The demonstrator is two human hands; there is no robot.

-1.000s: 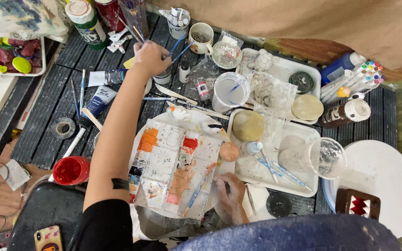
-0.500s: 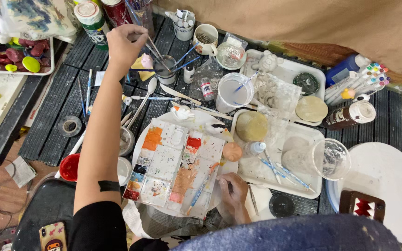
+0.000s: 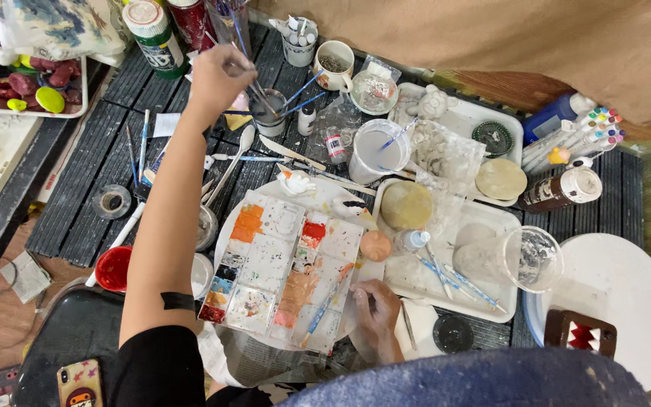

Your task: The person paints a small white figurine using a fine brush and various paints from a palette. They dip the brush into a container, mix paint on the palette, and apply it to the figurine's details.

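Dark slatted worktop point(image 3: 77, 181) crowded with paint supplies: the left hand point(image 3: 218, 75) reaches far, fingers pinched on a thin brush point(image 3: 254, 89) dipped in a small grey cup point(image 3: 269, 117) beside a green-labelled bottle point(image 3: 154, 34). Right hand point(image 3: 377, 313), fingers curled, steadies the white paint palette point(image 3: 280, 267) at its near edge.
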